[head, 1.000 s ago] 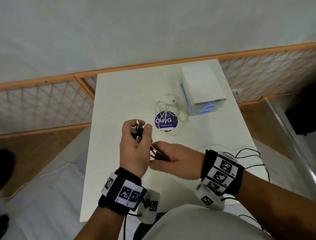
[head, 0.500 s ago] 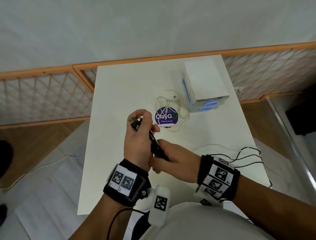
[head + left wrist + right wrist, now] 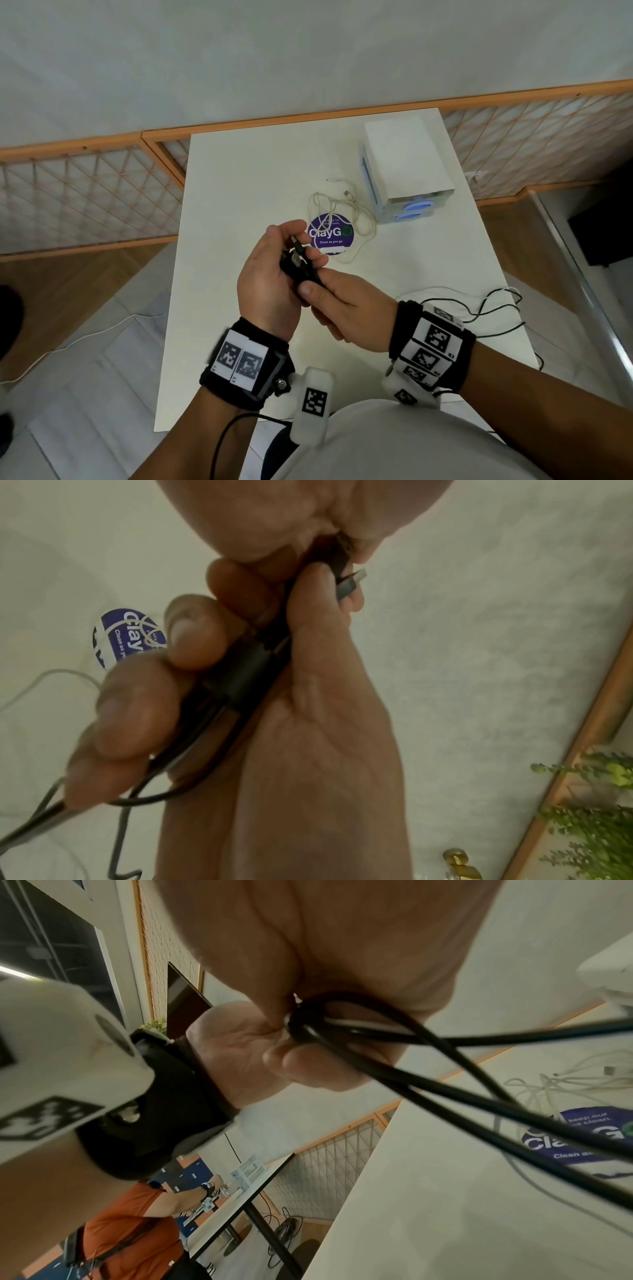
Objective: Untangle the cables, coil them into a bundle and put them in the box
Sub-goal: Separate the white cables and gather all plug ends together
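Black cable [image 3: 301, 270], centre of the head view: thin, round, smooth-sheathed, gathered into a short bundle of parallel runs with a metal-tipped plug [image 3: 349, 584] protruding at one end. The left hand [image 3: 270, 274] curls its fingers round the bundle; the right hand [image 3: 342, 308] pinches it from below, thumb on top, with loose loops [image 3: 479, 1091] trailing from the grip. Both hands meet above the tabletop [image 3: 239, 192].

White cable [image 3: 342, 219], just above centre: slender, limp, lying in irregular overlapping loops on the tabletop, partly across a round purple sticker [image 3: 329, 236]. It looks uncoiled and untouched.

Box [image 3: 407, 171], upper right of centre: white, rectangular, matte, with blue oval marks on its near face; just beside the white cable.

Progress, as judged: the black cable is nearly coiled but not yet boxed; the white cable remains to be coiled and stowed.
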A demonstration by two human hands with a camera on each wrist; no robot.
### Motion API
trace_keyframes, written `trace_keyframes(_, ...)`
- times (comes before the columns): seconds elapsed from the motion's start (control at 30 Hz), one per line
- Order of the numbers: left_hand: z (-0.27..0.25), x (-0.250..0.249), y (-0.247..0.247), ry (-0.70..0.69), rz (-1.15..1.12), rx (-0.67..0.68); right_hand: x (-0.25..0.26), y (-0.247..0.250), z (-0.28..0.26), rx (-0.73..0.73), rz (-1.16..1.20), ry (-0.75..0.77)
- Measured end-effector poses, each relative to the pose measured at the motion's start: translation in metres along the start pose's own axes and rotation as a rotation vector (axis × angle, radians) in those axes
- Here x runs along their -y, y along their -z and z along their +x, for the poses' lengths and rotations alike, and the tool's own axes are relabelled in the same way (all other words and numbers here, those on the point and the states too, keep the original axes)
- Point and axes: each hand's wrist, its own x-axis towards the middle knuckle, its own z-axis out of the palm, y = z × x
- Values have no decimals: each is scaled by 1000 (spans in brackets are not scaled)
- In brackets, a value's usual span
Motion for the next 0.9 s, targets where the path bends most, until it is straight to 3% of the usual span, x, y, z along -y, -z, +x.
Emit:
trace_keyframes(0.33, -7, 4, 4, -68, 238, 65, 7, 1, 0, -8, 83, -59)
trace_keyframes(0.67, -6, 12, 11, -264, 425, 132, 8, -6, -3, -70, 96, 40)
trace_keyframes(0.9, -8, 17, 13, -256, 511, 123, 11, 3, -4, 87, 36, 64)
